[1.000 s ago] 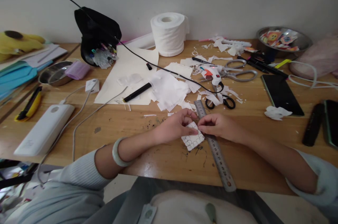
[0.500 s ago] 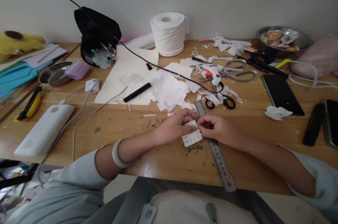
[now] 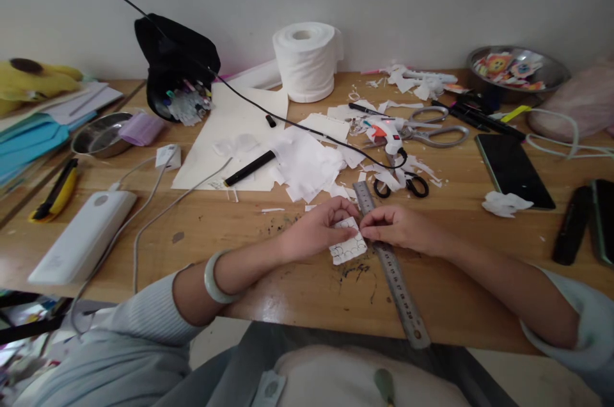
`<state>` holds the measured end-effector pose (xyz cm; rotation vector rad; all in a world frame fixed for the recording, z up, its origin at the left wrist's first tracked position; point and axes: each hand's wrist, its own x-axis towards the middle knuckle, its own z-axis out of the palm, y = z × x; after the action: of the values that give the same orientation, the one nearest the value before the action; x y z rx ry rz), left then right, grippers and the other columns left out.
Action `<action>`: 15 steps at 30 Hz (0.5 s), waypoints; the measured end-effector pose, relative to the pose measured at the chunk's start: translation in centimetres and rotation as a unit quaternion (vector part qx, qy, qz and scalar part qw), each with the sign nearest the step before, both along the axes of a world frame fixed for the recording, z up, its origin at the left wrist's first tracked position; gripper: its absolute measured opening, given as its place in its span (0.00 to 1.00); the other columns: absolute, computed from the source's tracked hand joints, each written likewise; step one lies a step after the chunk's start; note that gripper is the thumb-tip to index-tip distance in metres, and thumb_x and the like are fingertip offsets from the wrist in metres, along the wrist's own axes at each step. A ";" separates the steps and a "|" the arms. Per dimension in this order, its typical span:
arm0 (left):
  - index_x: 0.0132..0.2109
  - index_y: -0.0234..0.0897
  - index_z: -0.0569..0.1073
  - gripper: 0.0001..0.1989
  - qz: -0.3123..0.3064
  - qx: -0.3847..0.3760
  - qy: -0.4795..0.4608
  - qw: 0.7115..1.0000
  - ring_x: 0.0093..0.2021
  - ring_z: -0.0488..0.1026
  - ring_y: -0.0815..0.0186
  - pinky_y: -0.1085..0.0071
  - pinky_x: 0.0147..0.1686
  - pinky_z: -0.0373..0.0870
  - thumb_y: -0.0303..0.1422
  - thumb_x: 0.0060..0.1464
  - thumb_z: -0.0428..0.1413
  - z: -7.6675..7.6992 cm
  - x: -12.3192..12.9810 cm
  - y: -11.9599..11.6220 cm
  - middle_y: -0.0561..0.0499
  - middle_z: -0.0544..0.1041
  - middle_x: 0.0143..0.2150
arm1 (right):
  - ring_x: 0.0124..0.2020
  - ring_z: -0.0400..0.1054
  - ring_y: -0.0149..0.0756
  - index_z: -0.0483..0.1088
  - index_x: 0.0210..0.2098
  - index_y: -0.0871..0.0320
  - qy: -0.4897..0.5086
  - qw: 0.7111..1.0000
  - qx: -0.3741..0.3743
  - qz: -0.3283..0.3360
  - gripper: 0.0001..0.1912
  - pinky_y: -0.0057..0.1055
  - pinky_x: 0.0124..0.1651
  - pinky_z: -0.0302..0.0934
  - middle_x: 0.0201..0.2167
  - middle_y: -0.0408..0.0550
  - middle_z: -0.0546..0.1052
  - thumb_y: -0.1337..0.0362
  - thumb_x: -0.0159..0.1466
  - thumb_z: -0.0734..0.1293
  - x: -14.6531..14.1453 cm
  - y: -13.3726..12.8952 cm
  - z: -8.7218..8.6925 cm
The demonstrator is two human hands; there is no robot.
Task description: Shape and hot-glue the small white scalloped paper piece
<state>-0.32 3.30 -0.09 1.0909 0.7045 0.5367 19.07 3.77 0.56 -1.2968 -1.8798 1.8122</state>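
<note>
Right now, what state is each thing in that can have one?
Patterned card, held by left hand
Right hand, fingertips at card's edge
Hot-glue gun, showing a red glow
Steel ruler, lying flat
Fully visible smartphone, screen dark
Power bank, plugged in
Toilet-paper roll, upright

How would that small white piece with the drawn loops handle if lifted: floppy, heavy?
The white piece would probably be fairly stiff, since it shows no sag in the left hand. It's likely light too: it is small and looks like paper or card.

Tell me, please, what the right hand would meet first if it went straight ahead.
The right hand would probably meet the small white card in the left hand first; depth there is unclear.
</note>
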 end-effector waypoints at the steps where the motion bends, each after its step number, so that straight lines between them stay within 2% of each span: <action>1: 0.38 0.35 0.62 0.13 -0.001 0.006 0.000 1.000 0.27 0.64 0.75 0.77 0.28 0.59 0.30 0.47 0.58 0.0 0.0 0.0 0.57 0.68 0.28 | 0.25 0.60 0.27 0.71 0.29 0.61 0.003 1.000 -0.002 0.005 0.12 0.25 0.28 0.53 0.23 0.42 0.70 0.57 0.56 0.65 0.0 0.0 0.0; 8: 0.38 0.35 0.62 0.10 -0.001 0.041 -0.016 0.999 0.29 0.64 0.75 0.77 0.30 0.59 0.26 0.49 0.56 -0.4 0.1 0.0 0.57 0.68 0.30 | 0.26 0.61 0.28 0.71 0.29 0.60 -0.003 1.000 0.010 0.000 0.11 0.26 0.30 0.54 0.25 0.41 0.70 0.57 0.55 0.65 -0.1 -0.1 0.1; 15: 0.39 0.35 0.63 0.09 -0.012 0.069 0.000 0.998 0.34 0.65 0.73 0.76 0.34 0.60 0.26 0.50 0.55 -0.8 0.1 0.0 0.55 0.68 0.33 | 0.23 0.58 0.26 0.67 0.27 0.59 -0.007 0.999 0.031 -0.031 0.07 0.25 0.27 0.51 0.22 0.39 0.67 0.62 0.55 0.64 -0.5 -0.7 -0.1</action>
<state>-0.27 3.28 -0.86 1.2273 0.6616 0.5709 18.55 3.08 0.46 -1.3358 -1.8653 1.7057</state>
